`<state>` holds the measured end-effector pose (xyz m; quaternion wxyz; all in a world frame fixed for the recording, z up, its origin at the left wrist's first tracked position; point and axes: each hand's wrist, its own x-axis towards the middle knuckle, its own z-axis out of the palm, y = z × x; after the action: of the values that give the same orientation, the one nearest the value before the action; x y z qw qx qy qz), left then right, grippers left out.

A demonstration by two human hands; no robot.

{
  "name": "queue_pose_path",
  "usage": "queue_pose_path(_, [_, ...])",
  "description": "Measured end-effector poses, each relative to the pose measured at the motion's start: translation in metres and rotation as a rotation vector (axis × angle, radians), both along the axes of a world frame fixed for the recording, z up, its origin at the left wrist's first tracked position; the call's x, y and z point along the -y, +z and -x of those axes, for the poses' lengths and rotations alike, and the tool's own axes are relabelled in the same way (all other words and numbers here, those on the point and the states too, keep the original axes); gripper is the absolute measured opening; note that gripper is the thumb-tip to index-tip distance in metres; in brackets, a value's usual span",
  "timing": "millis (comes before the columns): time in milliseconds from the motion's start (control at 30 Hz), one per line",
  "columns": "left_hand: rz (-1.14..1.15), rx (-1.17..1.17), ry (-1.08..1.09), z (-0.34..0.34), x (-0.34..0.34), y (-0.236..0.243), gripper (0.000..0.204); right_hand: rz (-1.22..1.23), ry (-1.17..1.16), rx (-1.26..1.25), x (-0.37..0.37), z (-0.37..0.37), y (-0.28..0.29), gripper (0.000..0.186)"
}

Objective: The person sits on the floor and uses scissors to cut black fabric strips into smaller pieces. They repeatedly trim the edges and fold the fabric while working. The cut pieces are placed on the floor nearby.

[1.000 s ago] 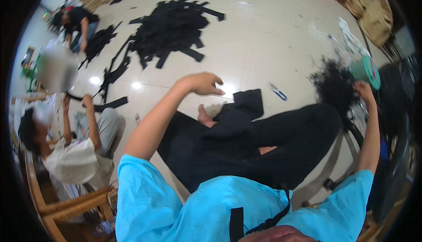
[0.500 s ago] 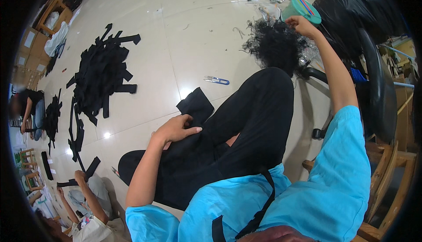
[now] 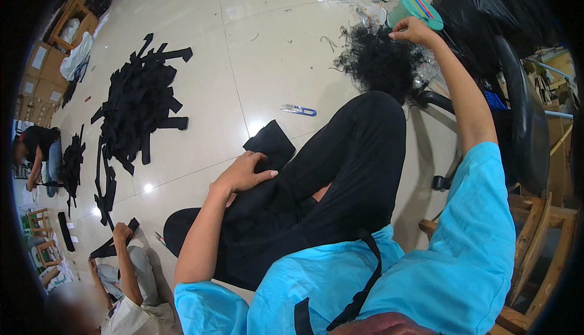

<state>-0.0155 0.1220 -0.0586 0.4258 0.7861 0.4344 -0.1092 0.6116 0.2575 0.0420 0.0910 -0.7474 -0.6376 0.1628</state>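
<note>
My left hand (image 3: 243, 174) lies over my left thigh, its fingers curled on a folded piece of black fabric (image 3: 274, 143) that sticks out past them. My right arm is stretched far out to the right. At its end, my right hand (image 3: 417, 33) has thumb and fingertips pinched together above the edge of a loose heap of black thread scraps (image 3: 377, 61). Whatever sits in that pinch is too small to make out. A pair of blue-handled thread snips (image 3: 298, 110) rests on the floor between the fabric and the heap.
Black fabric strips (image 3: 137, 101) are piled on the floor at left. A green tub (image 3: 401, 11), a black plastic bag (image 3: 486, 13) and a black chair (image 3: 526, 128) stand at right. Two people sit or bend at far left, one handling a black strip (image 3: 112, 247).
My right hand has shifted slightly left over the thread heap, its fingertips now closer together. My left hand stays put. The nearby person at lower left has moved the strip.
</note>
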Motion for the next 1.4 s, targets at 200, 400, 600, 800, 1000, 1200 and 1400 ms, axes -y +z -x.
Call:
queue_pose_path(200, [0.024,-0.105,0.033,-0.006,0.007,-0.005,0.077,-0.110,0.007,0.142,0.002,0.012,0.009,0.040])
queue_pose_path(400, [0.056,0.087,-0.102,0.006,-0.002,-0.042,0.045,-0.436,0.300,0.267,-0.014,0.048,0.034,0.026])
queue_pose_path(600, [0.249,0.234,0.094,0.020,-0.013,0.080,0.024,-0.770,0.454,0.378,0.040,0.182,0.075,0.028])
queue_pose_path(800, [-0.216,0.818,0.148,0.032,0.014,0.120,0.024,0.083,0.698,-0.555,0.109,0.389,0.035,0.063])
queue_pose_path(1000, [-0.383,1.156,0.325,0.062,0.030,0.138,0.025,0.715,0.700,-0.868,0.103,0.435,-0.004,0.075])
queue_pose_path(1200, [-0.154,1.305,0.440,0.087,0.016,0.127,0.055,0.378,0.735,-1.210,0.115,0.429,0.032,0.038])
queue_pose_path(1400, [0.328,1.020,0.480,0.071,0.021,0.104,0.076,-0.095,0.951,-0.992,0.118,0.440,0.072,0.024])
